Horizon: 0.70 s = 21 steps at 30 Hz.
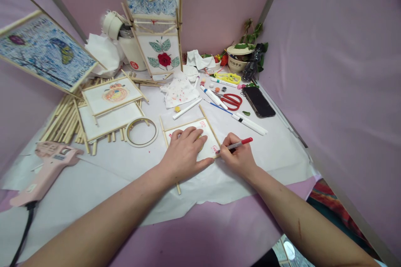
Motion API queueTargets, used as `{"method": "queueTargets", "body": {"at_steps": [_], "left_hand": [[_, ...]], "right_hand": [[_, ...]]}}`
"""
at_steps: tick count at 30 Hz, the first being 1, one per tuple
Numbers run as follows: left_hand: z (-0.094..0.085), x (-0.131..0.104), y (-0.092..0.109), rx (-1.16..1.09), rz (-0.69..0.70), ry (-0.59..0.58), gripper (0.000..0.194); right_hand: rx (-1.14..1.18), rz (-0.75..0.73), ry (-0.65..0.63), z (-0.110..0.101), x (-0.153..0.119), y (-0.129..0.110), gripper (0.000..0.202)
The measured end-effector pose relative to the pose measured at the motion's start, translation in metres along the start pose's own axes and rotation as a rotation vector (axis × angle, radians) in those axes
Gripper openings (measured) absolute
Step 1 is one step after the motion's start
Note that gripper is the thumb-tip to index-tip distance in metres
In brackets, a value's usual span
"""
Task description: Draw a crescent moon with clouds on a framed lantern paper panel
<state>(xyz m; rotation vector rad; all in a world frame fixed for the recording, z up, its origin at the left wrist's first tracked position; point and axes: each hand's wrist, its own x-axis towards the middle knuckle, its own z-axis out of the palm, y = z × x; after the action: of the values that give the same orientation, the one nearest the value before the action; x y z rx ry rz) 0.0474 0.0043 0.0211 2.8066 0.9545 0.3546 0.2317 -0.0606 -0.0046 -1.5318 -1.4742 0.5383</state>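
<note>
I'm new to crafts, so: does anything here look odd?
The crumpled tissue beyond the left hand is blotched red, as if used for wiping. A stray leaf lies near the scissors, apart from the greenery.

Craft corner between pink-lilac walls, as I see it from my remote post.
I count it a small handicraft workspace from the sheet-covered bench, strewn with a pink glue gun, a tape roll, thin sticks, markers and red-handled scissors; stick-framed drawings stand behind. Whether it is a home or a studio, I cannot tell.
</note>
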Motion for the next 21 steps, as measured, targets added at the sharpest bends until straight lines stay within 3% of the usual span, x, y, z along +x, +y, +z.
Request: {"method": "queueTargets", "body": {"at_steps": [13,21], "left_hand": [[0.0014,0.0005,-0.0004,-0.004,0.007,0.008,0.05],[0.0017,0.0,-0.0005,0.0,0.005,0.003,0.051]], "right_hand": [[-0.025,-0.006,-0.02,0.0014,-0.0001,0.0021,0.019],[-0.062,0.031,0.042,0.0021,-0.0004,0.0011,0.023]]}}
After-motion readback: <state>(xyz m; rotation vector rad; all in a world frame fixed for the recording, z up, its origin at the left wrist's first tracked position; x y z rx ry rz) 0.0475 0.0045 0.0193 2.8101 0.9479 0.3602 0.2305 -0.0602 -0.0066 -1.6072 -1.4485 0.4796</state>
